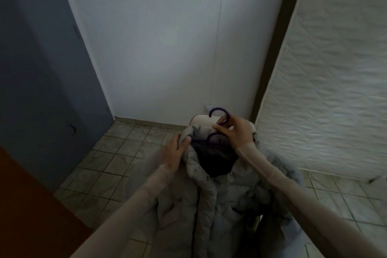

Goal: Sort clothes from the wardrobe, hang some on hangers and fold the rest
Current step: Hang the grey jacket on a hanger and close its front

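A grey padded jacket (211,201) occupied the lower centre of the frame, its long axis running from the collar at mid-frame down to the bottom edge, with the collar pointing away from the camera and the dark lining showing in the open neck. A purple hanger (217,132) sat in the neck opening, its hook rising above the collar and curving toward the left of the frame. The right hand (234,130) pinched the hanger just below the hook, fingers curled round the stem. The left hand (174,154) gripped the left side of the collar, fingers bent over its edge. Both forearms wore pale, close-fitting sleeves (134,201). A pale chair back (201,120) showed just behind the collar. A tiled floor (109,157) lay beneath, a white wall (159,44) rose behind, a grey wardrobe door (41,58) stood at upper left, and a quilted white mattress (335,81) leaned at right.
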A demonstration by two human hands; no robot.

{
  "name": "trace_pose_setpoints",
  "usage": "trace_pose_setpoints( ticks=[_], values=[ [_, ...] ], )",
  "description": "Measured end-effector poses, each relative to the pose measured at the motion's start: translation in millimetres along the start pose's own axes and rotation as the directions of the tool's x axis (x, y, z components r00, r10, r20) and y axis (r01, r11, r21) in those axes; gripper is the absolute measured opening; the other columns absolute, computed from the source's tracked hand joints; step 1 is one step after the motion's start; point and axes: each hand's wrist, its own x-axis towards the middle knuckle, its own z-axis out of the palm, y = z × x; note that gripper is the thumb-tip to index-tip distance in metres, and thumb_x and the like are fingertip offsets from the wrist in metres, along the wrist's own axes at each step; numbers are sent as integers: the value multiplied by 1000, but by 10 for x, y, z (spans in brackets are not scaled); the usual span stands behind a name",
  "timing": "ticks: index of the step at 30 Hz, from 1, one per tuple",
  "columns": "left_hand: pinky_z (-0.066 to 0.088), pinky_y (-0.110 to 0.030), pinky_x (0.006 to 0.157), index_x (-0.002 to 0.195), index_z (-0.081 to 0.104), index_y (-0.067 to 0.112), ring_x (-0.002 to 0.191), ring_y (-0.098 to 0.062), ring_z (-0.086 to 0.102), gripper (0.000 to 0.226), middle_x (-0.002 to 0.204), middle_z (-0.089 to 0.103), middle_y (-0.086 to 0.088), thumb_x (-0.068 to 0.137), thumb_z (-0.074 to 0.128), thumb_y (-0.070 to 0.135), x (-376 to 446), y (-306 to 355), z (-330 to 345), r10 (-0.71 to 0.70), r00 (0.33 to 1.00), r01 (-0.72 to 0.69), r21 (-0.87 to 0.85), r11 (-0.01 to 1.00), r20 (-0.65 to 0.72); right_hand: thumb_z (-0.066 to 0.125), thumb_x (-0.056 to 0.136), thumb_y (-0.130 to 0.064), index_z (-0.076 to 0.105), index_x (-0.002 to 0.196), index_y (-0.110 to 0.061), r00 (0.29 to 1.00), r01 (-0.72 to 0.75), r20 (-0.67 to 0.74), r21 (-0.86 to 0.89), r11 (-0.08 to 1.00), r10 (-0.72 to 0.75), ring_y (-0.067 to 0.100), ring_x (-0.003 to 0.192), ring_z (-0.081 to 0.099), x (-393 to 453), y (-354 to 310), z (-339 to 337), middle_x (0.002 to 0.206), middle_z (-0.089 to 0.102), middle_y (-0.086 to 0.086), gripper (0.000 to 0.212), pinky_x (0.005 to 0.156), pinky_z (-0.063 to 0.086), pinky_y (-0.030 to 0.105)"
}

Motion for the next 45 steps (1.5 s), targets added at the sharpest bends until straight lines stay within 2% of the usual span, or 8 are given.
trace_pose_setpoints(
  ticks=[10,13,18,24,35,38,40,45],
  values=[
    [26,-31,110,131,46,5,129,-23,39,69,136,47,-12,91,24,57,664,417,20,371,887,-400,-57,915,-275,76,75,-11,49,73,-28,972,9,-233,216,976,42,9,62,66,827,-201,-308,64,61,-7,32,63,55,32],
    [7,-14,113,140,32,5,138,-17,21,56,148,32,-12,92,31,34,888,526,81,348,910,-378,-104,920,-224,76,77,-24,52,79,-23,959,-75,-267,89,993,96,18,70,69,1210,-177,-343,70,65,-4,24,70,53,36],
    [4,-27,118,145,23,4,140,-14,14,84,150,21,-3,78,23,56,1315,462,333,376,926,-377,13,926,24,71,81,-10,51,87,-13,945,-135,-280,139,981,170,19,62,64,1690,49,-256,75,63,8,21,68,56,40],
    [11,-34,119,146,20,3,144,-26,15,56,155,17,-14,97,42,17,1750,381,566,189,963,-209,85,974,194,60,87,3,46,82,-8,945,-232,-174,246,941,279,1,34,54,2018,350,-136,60,54,8,18,38,45,15],
    [24,-32,114,138,36,26,137,-26,34,54,148,36,-9,90,42,48,2054,350,1125,-54,955,63,-21,998,292,49,96,-5,45,81,-9,860,-495,-62,142,857,507,-2,32,53,2560,1299,53,64,56,6,16,34,39,9],
    [27,-38,114,139,40,20,132,-23,40,50,142,44,-5,93,48,37,2225,86,1274,-135,925,192,-129,973,355,46,97,-7,51,104,-2,813,-581,-19,45,813,582,11,79,69,2593,1441,67,94,62,15,10,53,45,7],
    [28,-27,110,141,37,11,130,-21,41,45,139,45,-3,97,45,17,2227,119,1239,-135,913,182,-89,979,385,52,93,-6,33,135,1,741,-672,22,38,740,671,29,118,53,2585,1612,108,128,51,21,47,90,43,24],
    [30,-25,109,145,29,19,133,-18,38,93,145,39,2,66,55,62,2273,66,1224,-122,865,57,146,988,487,55,91,-12,16,143,1,611,-733,247,-180,655,752,35,124,44,2389,1933,332,140,39,23,66,93,39,33]
  ],
)
